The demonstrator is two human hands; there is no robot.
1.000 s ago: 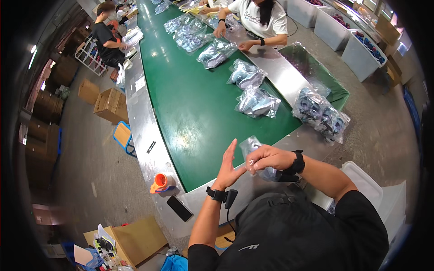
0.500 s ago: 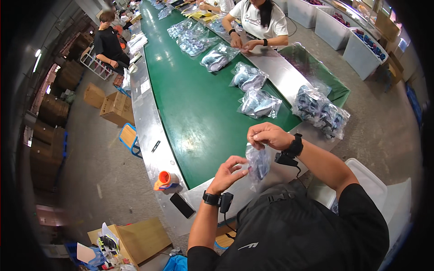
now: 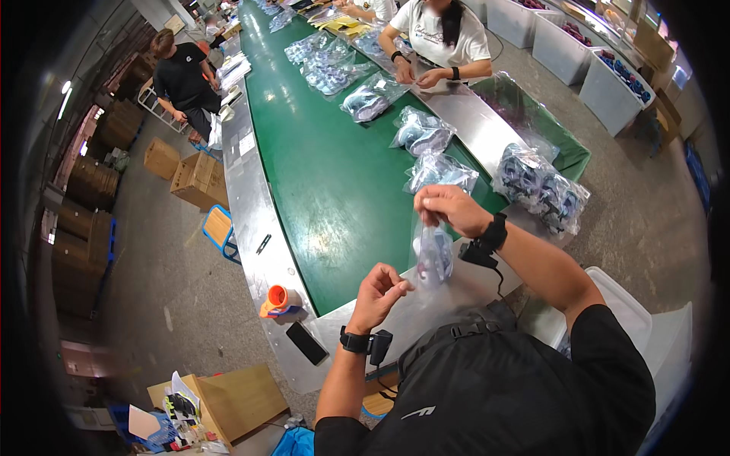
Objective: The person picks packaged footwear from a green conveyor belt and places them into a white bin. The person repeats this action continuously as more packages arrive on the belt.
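I hold a clear plastic bag [image 3: 433,254] with blue and white items inside, hanging upright over the near end of the green conveyor belt [image 3: 327,182]. My right hand [image 3: 449,207] pinches the bag's top edge. My left hand [image 3: 384,292] grips its lower left corner, fingers curled on the plastic. Both wrists wear black bands.
Several filled clear bags [image 3: 437,171] lie along the belt, and a pile of bags [image 3: 540,190] sits on the metal side table at the right. An orange tape roll [image 3: 277,299] and a black phone [image 3: 306,343] rest on the metal edge. Other people work further up the line; white bins stand at right.
The bag went from lying flat between my hands to hanging upright. My right hand lifted its top; my left hand dropped to its lower corner.
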